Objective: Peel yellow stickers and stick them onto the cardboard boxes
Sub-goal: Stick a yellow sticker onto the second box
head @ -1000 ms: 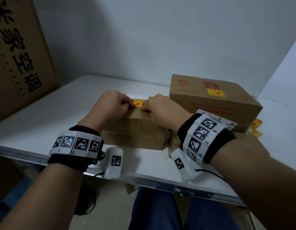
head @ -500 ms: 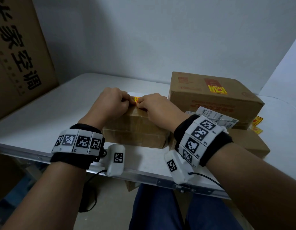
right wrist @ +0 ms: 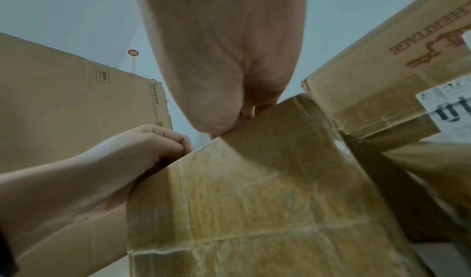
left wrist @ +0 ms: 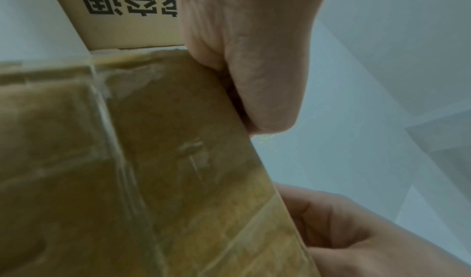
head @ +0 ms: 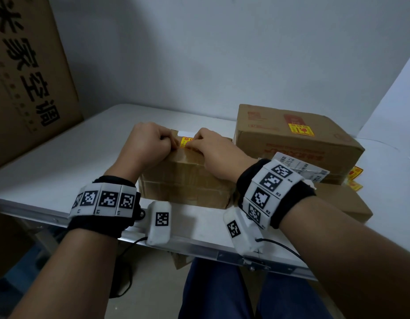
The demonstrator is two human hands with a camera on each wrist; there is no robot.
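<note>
Both hands sit on the small tape-wrapped brown cardboard box [head: 185, 178] to steady it: left hand [head: 148, 143] and right hand [head: 213, 146], fingers curled, pinch the little yellow-and-red sticker [head: 185, 142] on its top.

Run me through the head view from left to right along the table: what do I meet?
Tall brown cardboard carton with black printed characters → left hand → small yellow sticker on the taped brown cardboard box → right hand → large brown cardboard box bearing a yellow sticker → loose yellow stickers.
</note>
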